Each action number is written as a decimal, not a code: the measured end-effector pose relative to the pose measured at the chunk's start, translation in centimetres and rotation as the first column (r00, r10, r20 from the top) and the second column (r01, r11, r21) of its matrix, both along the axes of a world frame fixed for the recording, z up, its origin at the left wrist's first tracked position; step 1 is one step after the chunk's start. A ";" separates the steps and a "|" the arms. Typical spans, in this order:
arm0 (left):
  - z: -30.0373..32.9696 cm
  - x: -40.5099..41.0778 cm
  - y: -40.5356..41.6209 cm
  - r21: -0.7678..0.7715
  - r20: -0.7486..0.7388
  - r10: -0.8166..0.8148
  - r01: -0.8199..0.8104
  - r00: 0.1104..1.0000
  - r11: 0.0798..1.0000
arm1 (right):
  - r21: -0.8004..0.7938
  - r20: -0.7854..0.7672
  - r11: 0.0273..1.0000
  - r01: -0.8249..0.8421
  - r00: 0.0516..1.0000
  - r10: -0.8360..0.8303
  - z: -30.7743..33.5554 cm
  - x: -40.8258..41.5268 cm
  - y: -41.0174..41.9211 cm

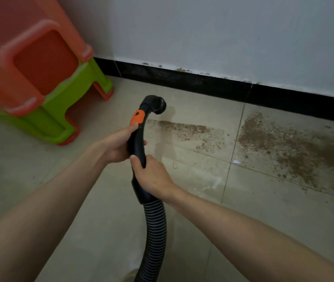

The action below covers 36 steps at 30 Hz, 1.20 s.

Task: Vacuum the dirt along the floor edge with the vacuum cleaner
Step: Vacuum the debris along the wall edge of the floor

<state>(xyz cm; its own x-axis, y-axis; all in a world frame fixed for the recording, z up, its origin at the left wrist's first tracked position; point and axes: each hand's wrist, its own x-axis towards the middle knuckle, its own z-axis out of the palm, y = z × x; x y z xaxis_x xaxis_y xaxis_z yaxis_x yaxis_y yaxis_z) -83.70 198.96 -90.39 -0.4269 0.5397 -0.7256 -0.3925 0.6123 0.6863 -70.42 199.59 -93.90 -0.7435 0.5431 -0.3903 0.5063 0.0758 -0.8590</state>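
I hold a black vacuum handle [139,137] with both hands. My left hand [114,144] grips its upper part, the thumb touching the orange slider [136,118]. Just below, my right hand [152,178] grips the handle above the ribbed hose [155,237]. The round brush nozzle [158,104] at the tip hangs above the floor, turned toward the right. Brown dirt lies in a streak [184,127] right of the nozzle, and a wide patch [290,147] spreads farther right near the black skirting [202,82].
Stacked orange and green plastic stools [40,78] stand at the left by the wall corner. A white wall [223,33] rises above the skirting. A small white scrap [236,162] lies on the beige tiles [40,180].
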 end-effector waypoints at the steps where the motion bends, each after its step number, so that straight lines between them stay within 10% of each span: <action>1: -0.5 -0.6 -0.8 0.020 0.018 0.039 -0.040 0.999 0.999 | 0.030 0.016 0.999 -0.028 0.999 0.028 -0.1 -0.4 -0.2; 6: -2.5 -2.3 -2.2 0.137 0.125 0.281 -0.297 0.951 0.945 | 0.036 0.015 0.997 -0.069 0.998 0.069 -0.8 -1.9 -1.4; 14: -5.0 -3.7 -4.1 0.151 -0.130 0.252 -0.232 0.959 0.961 | -0.256 0.012 0.963 -0.084 0.996 0.090 -2.2 -4.5 -3.3; 25: -7.2 -4.6 -8.4 0.094 0.174 0.444 -0.463 0.879 0.881 | -0.021 0.094 0.959 -0.284 0.954 0.285 -2.8 -5.8 -5.7; 36: -6.4 -4.0 -4.6 0.018 0.096 0.316 -0.319 0.944 0.948 | -0.003 0.159 0.980 -0.198 0.968 0.196 -2.4 -4.9 -2.6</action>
<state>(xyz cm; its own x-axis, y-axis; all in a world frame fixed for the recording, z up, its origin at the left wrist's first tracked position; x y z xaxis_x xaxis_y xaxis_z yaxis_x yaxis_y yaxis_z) -87.73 194.35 -96.77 -0.5129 0.4114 -0.7534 -0.6245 0.4233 0.6563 -75.33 197.04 -96.31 -0.7663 0.3977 -0.5046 0.6088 0.1984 -0.7681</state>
